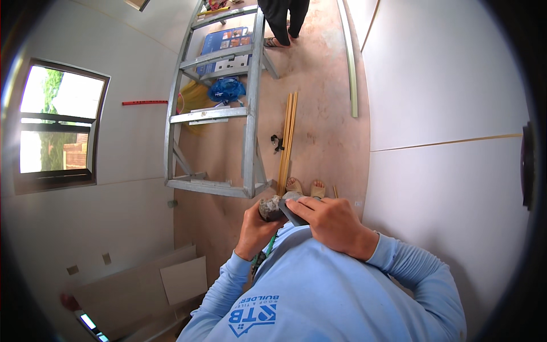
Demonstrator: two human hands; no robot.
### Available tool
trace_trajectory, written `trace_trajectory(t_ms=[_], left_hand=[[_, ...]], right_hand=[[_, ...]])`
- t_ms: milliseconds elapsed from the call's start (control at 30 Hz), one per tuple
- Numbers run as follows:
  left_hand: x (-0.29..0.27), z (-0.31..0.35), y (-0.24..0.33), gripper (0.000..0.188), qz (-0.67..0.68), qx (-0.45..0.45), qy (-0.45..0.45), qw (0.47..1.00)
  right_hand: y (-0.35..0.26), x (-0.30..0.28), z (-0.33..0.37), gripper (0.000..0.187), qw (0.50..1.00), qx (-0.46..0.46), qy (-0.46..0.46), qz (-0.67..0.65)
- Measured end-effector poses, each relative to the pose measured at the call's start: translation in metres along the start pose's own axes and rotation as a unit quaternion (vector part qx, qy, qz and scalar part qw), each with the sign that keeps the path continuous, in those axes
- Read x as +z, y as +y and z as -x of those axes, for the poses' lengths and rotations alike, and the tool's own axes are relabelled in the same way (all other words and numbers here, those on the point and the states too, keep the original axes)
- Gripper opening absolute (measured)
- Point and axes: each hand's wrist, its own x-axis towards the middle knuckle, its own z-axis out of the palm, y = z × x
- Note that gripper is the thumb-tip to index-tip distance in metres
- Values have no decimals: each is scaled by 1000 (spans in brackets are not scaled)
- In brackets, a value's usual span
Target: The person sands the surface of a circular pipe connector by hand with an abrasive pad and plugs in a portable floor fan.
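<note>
In front of my chest, my left hand (254, 231) is wrapped around a dark, rounded piece with a crusted, grey-white top (270, 208); I cannot make out exactly what it is. My right hand (337, 226) grips a flat, dark grey blade like a putty knife (293, 214), its fingers lying along the top. The blade is close beside the crusted piece, and whether they touch is unclear. Its handle is mostly covered by my right hand. Just beyond both hands, my sandalled feet (306, 187) stand on the floor.
A metal stepladder (250, 131) stands ahead on the left, with a blue plastic bag (227, 90) and a blue box (219, 41) behind it. Long yellowish strips (288, 137) lie ahead of my feet. Another person's legs (283, 20) are at the far end. White wall panels (450, 194) rise on the right.
</note>
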Motion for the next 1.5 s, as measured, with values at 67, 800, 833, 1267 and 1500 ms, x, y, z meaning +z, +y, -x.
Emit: trace_trajectory(t_ms=[67,800,833,1267,1500], left_hand=[[-2,-3,8,31,35,-13,1,999],[-119,-45,20,24,153,-20,-86,984],[-120,-46,22,24,151,-20,-88,984],[-122,-46,36,30,74,17,-42,996],[-122,-50,31,31,50,29,-10,998]], right_hand=[[3,6,-4,48,1000,-9,27,-1],[-50,-12,-81,45,998,-37,19,39],[-51,-12,-82,46,998,-40,27,52],[-59,-10,-112,43,998,-9,-2,70],[-56,8,-120,51,1000,17,16,21]])
